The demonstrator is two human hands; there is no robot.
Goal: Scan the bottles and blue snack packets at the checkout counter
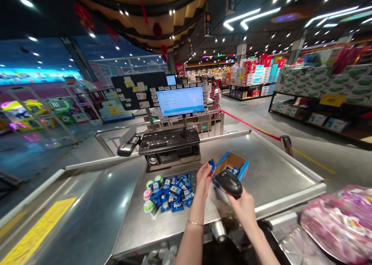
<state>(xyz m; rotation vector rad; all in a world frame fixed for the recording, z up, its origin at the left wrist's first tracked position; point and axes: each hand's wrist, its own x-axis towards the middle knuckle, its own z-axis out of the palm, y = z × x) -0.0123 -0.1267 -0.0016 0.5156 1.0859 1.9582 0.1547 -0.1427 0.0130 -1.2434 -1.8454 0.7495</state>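
My left hand (204,179) pinches a small blue packet (212,166) between thumb and fingers, held just above the steel worktop (263,179). My right hand (244,207) is clamped around a black handheld scanner (228,183), its head angled toward the packet, so the two are held close together, seemingly to line them up. Just beside my hands, an open cardboard box with blue edging (231,165) rests on the worktop, something blue inside it (hard to make out from up here). To the left lies a loose heap of blue packets (171,193), with round tubs (148,207) along its left edge, all within easy reach. A keyboard (168,140) and a monitor (180,101) stand raised behind them, apparently to keep the working surface free.
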